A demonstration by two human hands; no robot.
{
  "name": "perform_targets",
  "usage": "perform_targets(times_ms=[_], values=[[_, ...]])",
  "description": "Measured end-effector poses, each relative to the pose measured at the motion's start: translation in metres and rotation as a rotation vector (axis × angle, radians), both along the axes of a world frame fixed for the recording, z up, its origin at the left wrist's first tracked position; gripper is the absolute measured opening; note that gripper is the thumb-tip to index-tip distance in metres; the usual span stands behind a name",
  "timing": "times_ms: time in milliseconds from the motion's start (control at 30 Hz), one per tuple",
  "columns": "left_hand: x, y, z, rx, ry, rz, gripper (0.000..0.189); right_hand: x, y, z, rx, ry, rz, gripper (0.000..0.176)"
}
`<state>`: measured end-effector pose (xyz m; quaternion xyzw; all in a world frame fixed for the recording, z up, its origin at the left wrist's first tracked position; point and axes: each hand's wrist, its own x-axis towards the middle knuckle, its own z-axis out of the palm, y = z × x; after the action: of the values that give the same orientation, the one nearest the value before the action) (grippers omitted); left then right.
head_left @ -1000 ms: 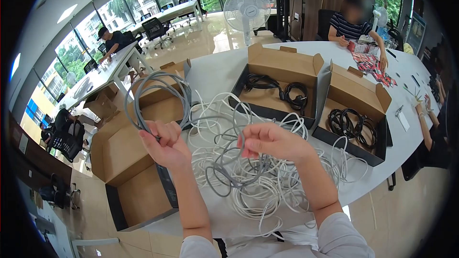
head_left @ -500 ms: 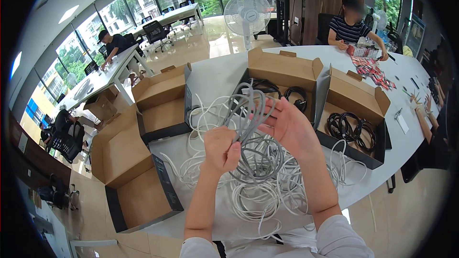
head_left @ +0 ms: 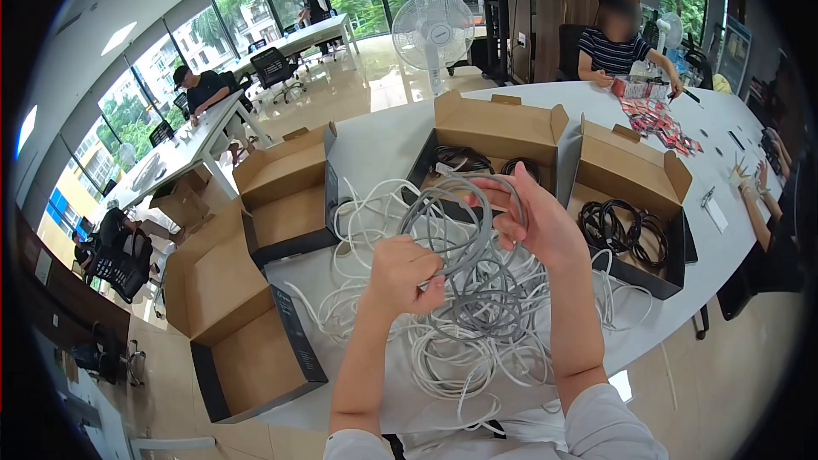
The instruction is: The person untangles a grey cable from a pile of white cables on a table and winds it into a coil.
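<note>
A grey cable [head_left: 464, 243] is looped between my two hands above the white table [head_left: 383, 132]. My left hand [head_left: 405, 277] is closed on the lower part of the loop. My right hand [head_left: 532, 221] curls around the upper right of the same loop, thumb over the strands. The rest of the grey cable hangs down in coils onto a tangled heap of white cables [head_left: 443, 341] lying on the table under both hands.
Two open cardboard boxes [head_left: 498, 132] [head_left: 635, 179] behind the heap hold coiled black cables. Two empty open boxes [head_left: 290, 192] [head_left: 230, 324] stand at the left. A person sits at the table's far end with red packets; another person's hand shows at the right edge. A fan stands behind.
My left hand carried its grey coil from the far left to the centre. Both hands now grip one loop together, and my right hand has closed over the strands.
</note>
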<state>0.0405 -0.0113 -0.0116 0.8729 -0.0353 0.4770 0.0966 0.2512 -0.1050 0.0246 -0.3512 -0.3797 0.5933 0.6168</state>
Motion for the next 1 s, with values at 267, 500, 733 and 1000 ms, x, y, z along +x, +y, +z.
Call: perform_targets(times_ms=[267,500,733,1000], values=[[0.009,0.005,-0.017,0.053,0.156,0.195,0.011,-0.014,0.003,-0.011,0.080,-0.416,-0.200,0.046],[0.014,0.004,-0.020,-0.014,0.208,0.236,0.013,-0.028,0.013,-0.017,0.083,-0.118,-0.116,0.046],[0.020,0.005,-0.028,-0.155,0.253,0.165,0.027,-0.027,0.019,-0.022,0.167,0.283,-0.006,0.055],[0.024,-0.006,-0.021,-0.234,0.273,0.148,0.023,-0.030,0.016,-0.016,0.115,0.319,-0.090,0.043]])
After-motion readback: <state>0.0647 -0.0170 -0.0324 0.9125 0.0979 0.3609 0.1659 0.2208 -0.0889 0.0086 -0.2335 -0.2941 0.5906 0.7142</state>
